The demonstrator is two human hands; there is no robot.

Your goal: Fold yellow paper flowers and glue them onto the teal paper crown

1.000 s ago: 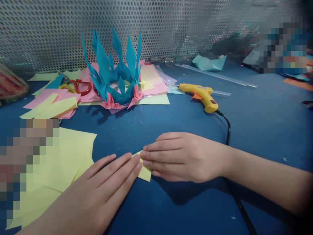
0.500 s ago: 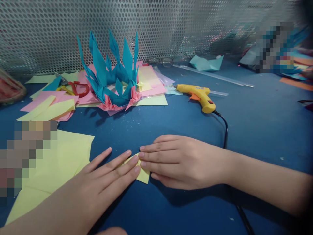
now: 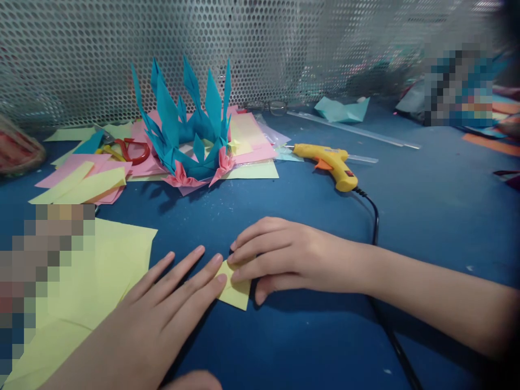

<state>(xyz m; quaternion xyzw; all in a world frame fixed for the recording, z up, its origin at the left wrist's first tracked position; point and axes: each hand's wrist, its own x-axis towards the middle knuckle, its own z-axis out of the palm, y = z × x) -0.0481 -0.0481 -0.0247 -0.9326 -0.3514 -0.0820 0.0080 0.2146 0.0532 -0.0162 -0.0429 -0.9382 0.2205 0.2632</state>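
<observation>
A small piece of folded yellow paper (image 3: 238,292) lies flat on the blue table, partly covered by fingers. My left hand (image 3: 162,300) is open, its fingers spread, with two fingertips touching the paper's left edge. From the other side my right hand (image 3: 280,257) rests its fingertips on the top and right of the paper, fingers stretched out and the thumb apart from them. A larger sheet of yellow paper (image 3: 122,246) lies to the left, partly under my left forearm.
Behind stands a blue folded-paper crown (image 3: 199,165) with pink paper flowers, among coloured sheets. Red-handled scissors (image 3: 136,151) lie left of it. A yellow glue gun (image 3: 325,160) lies to the right, its black cord (image 3: 377,216) running under my right forearm. Perforated metal mesh (image 3: 260,49) closes the back.
My left hand has slid slightly left, uncovering more of the yellow paper. My right hand's fingers have lifted and arched a little, and its thumb has come into view.
</observation>
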